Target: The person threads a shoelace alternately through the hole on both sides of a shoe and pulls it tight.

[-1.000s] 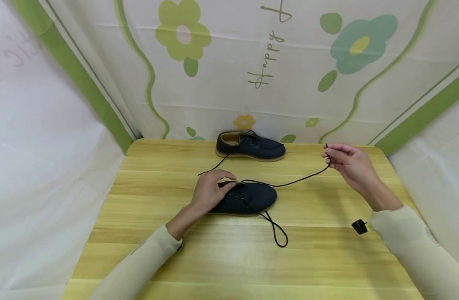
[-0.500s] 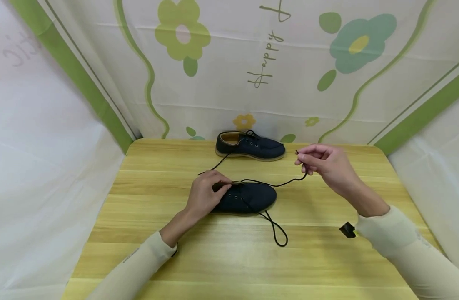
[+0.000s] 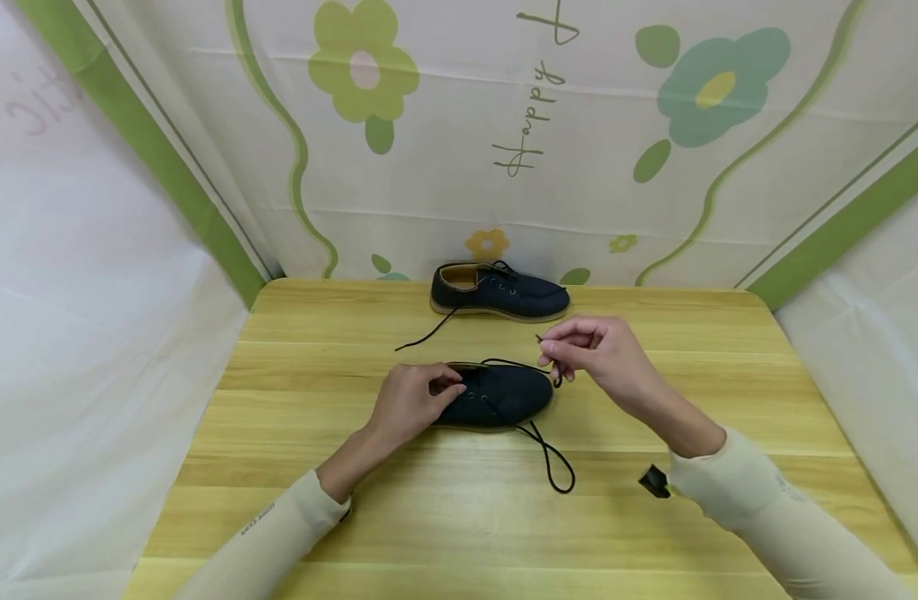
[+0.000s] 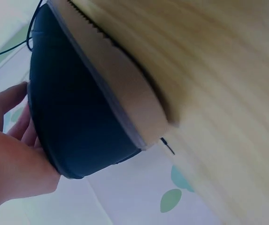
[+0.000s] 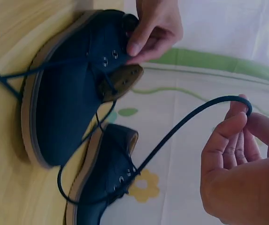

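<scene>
A dark navy lace-up shoe (image 3: 515, 392) stands on the wooden table, toe pointing right. My left hand (image 3: 410, 400) is at its opening, thumb and fingertips pinching the eyelet flap, as the right wrist view shows. Above the toe, my right hand (image 3: 605, 358) pinches a dark shoelace (image 5: 162, 142) close to its tip. That lace arcs from the fingers down to the shoe, and a short end sticks out past the fingertips in the head view. The lace's other side lies in a loop (image 3: 571, 471) in front of the toe. The heel is hidden behind my left hand in the head view.
The matching navy shoe (image 3: 537, 300) stands at the table's back edge, with a loose lace end (image 3: 429, 335) trailing forward and left. A white curtain (image 3: 444, 192) with printed flowers hangs right behind the table (image 3: 459, 533).
My right hand has moved left and slightly down with the lace end, from the right side to above the toe. My left hand has shifted slightly down along the shoe's opening, its fingertips drawing together.
</scene>
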`<state>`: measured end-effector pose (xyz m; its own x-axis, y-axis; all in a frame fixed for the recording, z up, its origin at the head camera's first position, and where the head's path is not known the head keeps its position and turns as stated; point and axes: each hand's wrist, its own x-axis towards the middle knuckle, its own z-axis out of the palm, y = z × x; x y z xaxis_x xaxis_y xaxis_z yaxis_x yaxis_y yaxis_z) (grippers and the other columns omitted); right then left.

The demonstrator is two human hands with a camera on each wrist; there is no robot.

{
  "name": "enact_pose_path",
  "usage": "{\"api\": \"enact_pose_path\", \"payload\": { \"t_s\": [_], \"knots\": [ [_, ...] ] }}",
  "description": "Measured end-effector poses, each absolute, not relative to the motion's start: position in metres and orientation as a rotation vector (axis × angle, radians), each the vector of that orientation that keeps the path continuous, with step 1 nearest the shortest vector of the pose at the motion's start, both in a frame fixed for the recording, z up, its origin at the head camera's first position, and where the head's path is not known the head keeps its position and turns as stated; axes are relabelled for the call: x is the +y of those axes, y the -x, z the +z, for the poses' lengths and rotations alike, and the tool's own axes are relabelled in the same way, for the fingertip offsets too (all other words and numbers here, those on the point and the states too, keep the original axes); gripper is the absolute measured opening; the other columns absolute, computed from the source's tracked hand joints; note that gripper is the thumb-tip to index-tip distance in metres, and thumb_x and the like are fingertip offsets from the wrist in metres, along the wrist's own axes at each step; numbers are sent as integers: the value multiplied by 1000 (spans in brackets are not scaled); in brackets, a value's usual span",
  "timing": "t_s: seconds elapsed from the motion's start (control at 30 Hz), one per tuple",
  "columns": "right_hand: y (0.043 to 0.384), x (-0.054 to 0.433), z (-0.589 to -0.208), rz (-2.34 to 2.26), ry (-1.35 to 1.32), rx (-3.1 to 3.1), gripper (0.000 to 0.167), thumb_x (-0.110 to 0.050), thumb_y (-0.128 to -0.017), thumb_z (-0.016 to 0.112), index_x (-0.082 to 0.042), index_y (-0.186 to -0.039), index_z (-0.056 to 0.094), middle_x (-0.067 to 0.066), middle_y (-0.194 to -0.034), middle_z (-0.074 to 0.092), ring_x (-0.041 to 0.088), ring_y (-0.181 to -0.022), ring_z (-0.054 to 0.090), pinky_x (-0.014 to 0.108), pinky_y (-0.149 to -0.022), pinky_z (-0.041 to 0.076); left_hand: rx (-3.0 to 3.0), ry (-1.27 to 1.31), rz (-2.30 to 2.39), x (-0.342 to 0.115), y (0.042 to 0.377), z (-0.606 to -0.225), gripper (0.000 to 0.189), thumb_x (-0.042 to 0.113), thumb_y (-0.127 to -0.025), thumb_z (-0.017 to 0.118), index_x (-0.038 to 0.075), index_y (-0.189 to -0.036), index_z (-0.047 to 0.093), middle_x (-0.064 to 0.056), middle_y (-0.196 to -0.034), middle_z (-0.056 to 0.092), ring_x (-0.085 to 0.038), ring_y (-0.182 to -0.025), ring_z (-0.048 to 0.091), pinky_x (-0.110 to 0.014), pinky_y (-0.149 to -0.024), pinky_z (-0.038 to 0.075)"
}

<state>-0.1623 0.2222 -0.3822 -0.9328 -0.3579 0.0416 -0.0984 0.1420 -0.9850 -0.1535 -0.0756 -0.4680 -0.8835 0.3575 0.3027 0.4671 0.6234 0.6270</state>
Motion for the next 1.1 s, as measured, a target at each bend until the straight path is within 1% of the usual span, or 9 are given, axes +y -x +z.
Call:
{"api": "enact_pose_path", "payload": {
  "t_s": [0.17, 0.33, 0.43, 0.53, 0.63, 0.73, 0.87, 1.0, 1.1],
  "knots": [
    [157, 201, -391, -1828, 394, 2194, 18, -10, -101, 73, 4, -112, 76, 12, -94, 79, 17, -76, 75, 32, -68, 61, -2807, 696, -1075, -75, 156, -466, 7, 19, -94, 83, 13, -96, 85, 4, -79, 78, -4, -66, 68, -24, -60, 54],
    [157, 185, -404, -1785, 357, 2154, 26, -8, -102, 72, 13, -118, 71, 15, -102, 80, 17, -84, 78, 37, -76, 63, -2880, 685, -1094, -74, 160, -464, 8, 21, -95, 82, 14, -95, 85, 6, -77, 76, 0, -62, 62, -23, -58, 50],
    [158, 180, -413, -1765, 339, 2132, 30, -8, -101, 72, 16, -119, 70, 16, -103, 80, 18, -86, 79, 42, -78, 64, -2905, 687, -1118, -74, 162, -463, 8, 21, -96, 81, 14, -94, 84, 6, -77, 76, 0, -61, 61, -24, -58, 50],
    [159, 175, -422, -1727, 329, 2140, 27, -9, -100, 74, 14, -115, 72, 17, -99, 81, 20, -85, 80, 43, -77, 64, -2919, 685, -1140, -74, 164, -462, 9, 21, -96, 81, 13, -92, 84, 6, -76, 76, 0, -60, 61, -24, -58, 50],
    [160, 171, -431, -1671, 338, 2188, 20, -10, -100, 74, 9, -108, 76, 15, -92, 80, 23, -83, 79, 40, -72, 64, -2924, 684, -1146, -74, 165, -461, 10, 21, -96, 81, 13, -90, 84, 7, -73, 74, -1, -58, 60, -24, -57, 49],
    [161, 168, -441, -1591, 356, 2267, 13, -9, -99, 74, 2, -99, 80, 11, -86, 80, 26, -79, 79, 37, -66, 62, -2930, 683, -1145, -75, 166, -461, 14, 23, -97, 80, 13, -87, 83, 9, -71, 73, -1, -57, 58, -24, -57, 49],
    [160, 162, -450, -1469, 386, 2381, 12, -10, -96, 73, -6, -89, 81, 3, -79, 79, 25, -72, 77, 36, -60, 60, -2938, 683, -1142, -75, 167, -460, 16, 24, -97, 80, 14, -84, 81, 9, -71, 72, -1, -57, 58, -25, -59, 50],
    [158, 157, -457, -1412, 404, 2444, 13, -7, -93, 73, -8, -81, 78, 0, -72, 77, 22, -65, 76, 34, -58, 60, -2944, 679, -1133, -76, 167, -460, 18, 25, -97, 80, 14, -82, 80, 9, -72, 72, -1, -58, 59, -26, -61, 51],
    [157, 155, -463, -1403, 410, 2454, 13, -7, -93, 74, -6, -80, 78, -1, -69, 75, 20, -61, 74, 34, -58, 61, -2941, 678, -1133, -76, 167, -461, 18, 25, -97, 80, 15, -81, 80, 9, -71, 72, -1, -58, 59, -25, -60, 51]
  ]
}}
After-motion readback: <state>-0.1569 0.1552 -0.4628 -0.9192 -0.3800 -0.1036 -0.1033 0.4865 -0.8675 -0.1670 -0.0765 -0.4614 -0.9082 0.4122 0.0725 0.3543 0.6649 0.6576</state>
